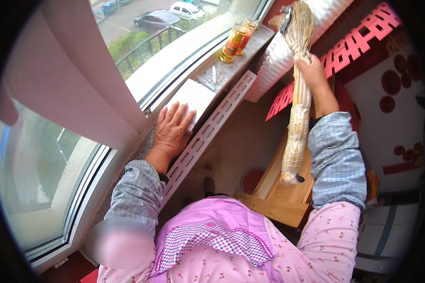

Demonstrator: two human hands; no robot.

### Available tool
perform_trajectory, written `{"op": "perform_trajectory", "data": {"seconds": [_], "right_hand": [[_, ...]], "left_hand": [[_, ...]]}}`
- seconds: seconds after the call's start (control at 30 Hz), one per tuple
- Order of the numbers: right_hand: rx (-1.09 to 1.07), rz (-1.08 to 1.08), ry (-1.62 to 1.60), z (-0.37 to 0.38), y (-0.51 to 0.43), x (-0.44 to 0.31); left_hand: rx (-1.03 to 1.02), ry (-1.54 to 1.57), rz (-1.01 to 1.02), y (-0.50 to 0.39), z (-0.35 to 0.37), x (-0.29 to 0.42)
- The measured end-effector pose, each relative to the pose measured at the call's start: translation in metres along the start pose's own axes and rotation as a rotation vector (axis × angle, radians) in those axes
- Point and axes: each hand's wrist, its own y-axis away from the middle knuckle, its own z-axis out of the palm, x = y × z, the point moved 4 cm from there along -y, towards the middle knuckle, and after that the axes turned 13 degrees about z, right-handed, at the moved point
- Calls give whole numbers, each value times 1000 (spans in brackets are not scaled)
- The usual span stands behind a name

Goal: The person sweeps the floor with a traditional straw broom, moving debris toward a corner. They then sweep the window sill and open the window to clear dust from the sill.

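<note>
My right hand grips a straw hand broom around its stalk, just below the bristles. The bristle head points up towards the silver ribbed duct, and the wrapped handle end hangs down over a wooden table. My left hand lies flat, fingers spread, on a white box or stack of paper on the granite windowsill. Whether its fingers press or merely rest there, I cannot tell.
Two glass jars with orange and gold decoration stand farther along the sill, past a small white stick. A slotted white radiator cover runs below. A wooden table and red paper cut-outs are on the right.
</note>
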Motion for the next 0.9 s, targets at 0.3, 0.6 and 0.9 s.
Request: {"op": "perform_trajectory", "data": {"seconds": [0.3,0.6,0.9], "right_hand": [[127,97,136,62,-151,100],[-394,186,-74,41,-112,97],[-169,188,-59,15,-116,77]], "left_hand": [[-27,-1,-39,-7,-5,0],[-63,15,-66,-9,-5,0],[-71,9,-72,-9,-6,0]]}}
